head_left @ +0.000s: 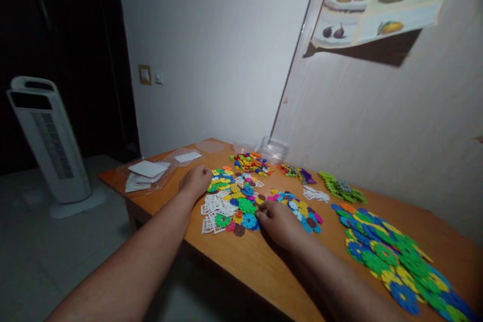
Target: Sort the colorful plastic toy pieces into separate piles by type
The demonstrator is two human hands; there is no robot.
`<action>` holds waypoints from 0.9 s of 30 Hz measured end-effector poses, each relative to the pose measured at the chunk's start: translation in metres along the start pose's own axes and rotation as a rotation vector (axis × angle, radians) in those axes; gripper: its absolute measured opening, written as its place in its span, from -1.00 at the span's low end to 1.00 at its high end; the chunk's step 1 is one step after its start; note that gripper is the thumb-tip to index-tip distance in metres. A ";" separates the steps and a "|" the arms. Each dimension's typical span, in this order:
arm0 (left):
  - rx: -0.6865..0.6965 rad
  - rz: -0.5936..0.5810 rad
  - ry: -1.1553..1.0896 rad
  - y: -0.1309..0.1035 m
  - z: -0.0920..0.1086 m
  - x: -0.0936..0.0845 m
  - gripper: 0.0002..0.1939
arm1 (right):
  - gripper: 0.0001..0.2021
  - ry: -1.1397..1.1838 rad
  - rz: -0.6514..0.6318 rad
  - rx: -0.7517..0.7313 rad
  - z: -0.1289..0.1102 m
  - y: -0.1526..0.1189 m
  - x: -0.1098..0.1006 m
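Observation:
My left hand (196, 181) is closed at the left edge of a small pile of yellow, green and blue flower-shaped discs (222, 177); what its fingers hold, if anything, is hidden. My right hand (278, 221) has its fingers curled in at the right side of a mixed pile, beside a blue flower disc (249, 221). I cannot make out anything between its fingertips. White lattice pieces (217, 206) lie between the hands at the left of this pile, near green flower discs (247, 205). Right of centre, another group of coloured discs (302, 206) lies partly behind my right hand.
Large notched discs (388, 251) cover the table's right side. Toward the back lie colourful small blocks (251, 162), clear plastic containers (274, 150) and green interlocking pieces (341, 187). White cards (149, 168) rest on clear plastic at left. The table edge (226, 266) runs close to me.

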State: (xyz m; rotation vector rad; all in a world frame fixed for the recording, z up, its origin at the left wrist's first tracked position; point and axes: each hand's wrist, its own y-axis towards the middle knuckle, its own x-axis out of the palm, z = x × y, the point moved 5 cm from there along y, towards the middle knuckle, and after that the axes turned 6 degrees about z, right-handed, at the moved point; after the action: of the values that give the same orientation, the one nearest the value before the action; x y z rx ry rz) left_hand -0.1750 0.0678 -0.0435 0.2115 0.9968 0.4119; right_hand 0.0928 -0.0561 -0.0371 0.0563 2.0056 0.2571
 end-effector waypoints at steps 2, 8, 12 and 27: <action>-0.005 -0.003 0.001 -0.001 0.001 -0.001 -0.72 | -0.84 -0.013 0.006 0.021 0.001 0.001 0.001; -0.021 0.003 0.005 -0.004 0.004 -0.005 -0.75 | -0.81 0.172 0.124 0.042 0.022 0.005 -0.001; -0.012 -0.001 -0.006 -0.001 0.002 -0.001 -0.74 | -0.74 0.387 0.301 0.225 0.060 0.006 -0.023; -0.035 0.011 -0.025 0.002 -0.004 0.005 -0.72 | -0.66 0.076 0.101 -0.142 -0.004 -0.002 -0.001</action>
State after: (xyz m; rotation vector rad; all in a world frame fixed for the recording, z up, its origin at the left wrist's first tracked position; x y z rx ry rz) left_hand -0.1762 0.0713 -0.0483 0.1903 0.9632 0.4354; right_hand 0.0893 -0.0586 -0.0346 0.0587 2.0575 0.4720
